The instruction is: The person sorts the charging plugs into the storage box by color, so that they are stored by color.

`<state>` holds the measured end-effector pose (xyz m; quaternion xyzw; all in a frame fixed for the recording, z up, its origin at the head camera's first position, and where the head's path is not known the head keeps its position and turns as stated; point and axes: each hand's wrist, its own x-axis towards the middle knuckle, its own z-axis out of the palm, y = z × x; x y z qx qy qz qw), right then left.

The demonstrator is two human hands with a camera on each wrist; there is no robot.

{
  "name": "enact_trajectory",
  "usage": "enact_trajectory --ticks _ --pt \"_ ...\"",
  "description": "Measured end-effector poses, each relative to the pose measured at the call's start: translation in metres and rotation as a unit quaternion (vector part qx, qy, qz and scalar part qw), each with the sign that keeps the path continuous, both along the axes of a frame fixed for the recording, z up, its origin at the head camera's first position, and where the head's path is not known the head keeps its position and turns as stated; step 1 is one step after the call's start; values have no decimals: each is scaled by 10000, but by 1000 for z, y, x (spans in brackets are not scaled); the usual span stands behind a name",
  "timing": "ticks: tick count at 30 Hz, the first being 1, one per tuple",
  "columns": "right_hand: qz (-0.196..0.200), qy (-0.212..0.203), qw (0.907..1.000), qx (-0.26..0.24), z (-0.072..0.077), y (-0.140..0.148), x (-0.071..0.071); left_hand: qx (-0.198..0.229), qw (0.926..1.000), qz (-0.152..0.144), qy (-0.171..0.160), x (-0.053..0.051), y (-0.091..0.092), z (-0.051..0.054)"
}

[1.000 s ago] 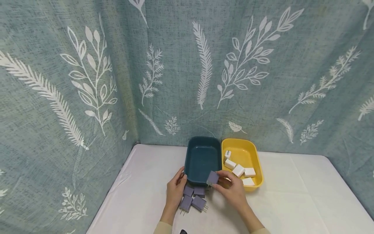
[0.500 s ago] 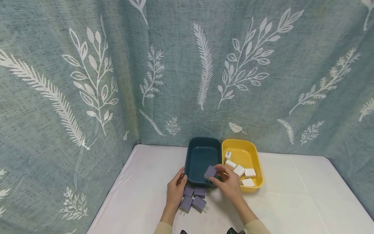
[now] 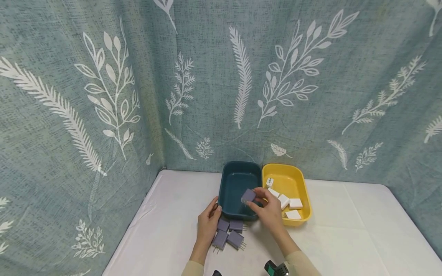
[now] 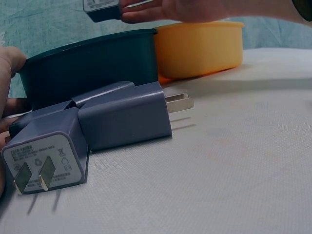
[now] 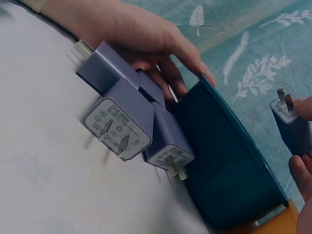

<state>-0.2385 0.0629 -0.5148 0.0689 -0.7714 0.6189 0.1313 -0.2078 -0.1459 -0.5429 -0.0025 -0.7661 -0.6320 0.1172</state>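
Note:
My right hand [image 3: 270, 210] pinches a purple plug-in charger [image 3: 248, 196] between thumb and fingers, above the teal tray [image 3: 221, 184]. In the right wrist view that charger [image 5: 291, 127] shows its two metal prongs. My left hand [image 3: 208, 222] grips the near left corner of the teal tray, a digit on its rim. Several more purple chargers [image 3: 236, 240] lie bunched on the table against the tray's near side, beside my left hand. Their prongs point in different directions, and one charger [image 4: 45, 153] has its labelled face toward the left wrist camera.
A yellow tray [image 3: 305, 188] stands directly right of the teal one, holding several white chargers [image 3: 295, 203]. Both rest on a white-covered table [image 3: 348, 230]. A teal curtain [image 3: 214, 96] with white leaf prints hangs behind and at the sides.
My right hand has moved forward and slightly left with the charger, from the teal tray's near right edge to over its inside. My left hand stays on the tray's corner.

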Motion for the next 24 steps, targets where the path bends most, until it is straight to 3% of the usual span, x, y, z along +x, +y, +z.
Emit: enact_trajectory --ticks 24 --pt "-40 138 9997 204 5 -13 -10 71 9999 -28 -110 2 1 3"
